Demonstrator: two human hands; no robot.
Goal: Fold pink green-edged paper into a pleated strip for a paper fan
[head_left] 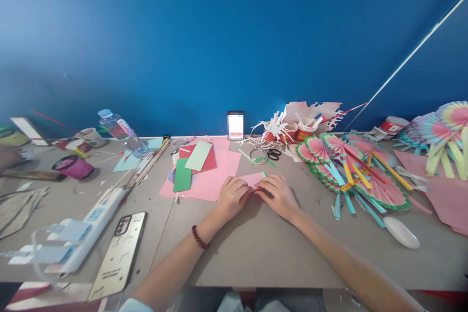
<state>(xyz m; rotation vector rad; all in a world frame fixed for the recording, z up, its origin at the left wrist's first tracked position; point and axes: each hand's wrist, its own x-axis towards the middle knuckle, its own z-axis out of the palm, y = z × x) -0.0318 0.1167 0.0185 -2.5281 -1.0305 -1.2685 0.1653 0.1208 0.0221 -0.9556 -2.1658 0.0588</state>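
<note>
A pink paper strip (252, 179) with a green edge at its right end lies between my two hands at the middle of the table. My left hand (234, 196) pinches its near edge, fingers curled. Close beside it, my right hand (277, 195) presses fingers and thumb on the same strip. The fingertips of both hands nearly meet, and part of the strip is hidden under them. Left of my hands lie a large pink sheet (208, 190), a green paper piece (182, 175), a pale green piece (198, 156) and a red piece (210, 162).
Black-handled scissors (274, 154) and a tape ring (258, 156) lie beyond my hands. Folded paper fans (387, 187) spread to the right, near a white oval object (401, 232). At left are a power strip (93, 229), a phone (119, 253) and a tilted water bottle (126, 134).
</note>
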